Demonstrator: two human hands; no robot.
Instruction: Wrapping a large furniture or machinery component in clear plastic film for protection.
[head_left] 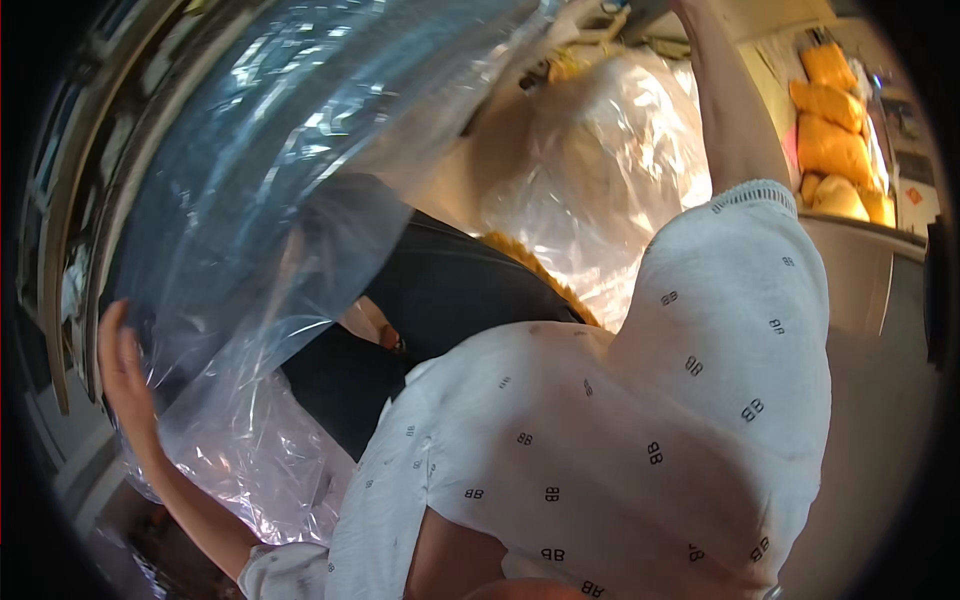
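Observation:
A large sheet of clear plastic film (270, 170), possibly a big bag, hangs in front of me and drapes over my dark-trousered legs. My left hand (127, 375) is at its lower left edge, fingers stretched out and resting against the film. The thumb side is partly hidden, and no grip on the film shows. My right forearm (735, 100) reaches up past the top edge of the picture, so the right hand is out of sight. Beside that arm stands a bulky bundle wrapped in clear plastic (610, 150).
Long rails (110, 190) run along the left side, close to my left hand. Orange packages (832, 130) are stacked at the far right, near a grey surface (870, 300). More crumpled clear plastic (260, 460) lies low on the left. Yellow fuzzy material (535, 270) shows beside my leg.

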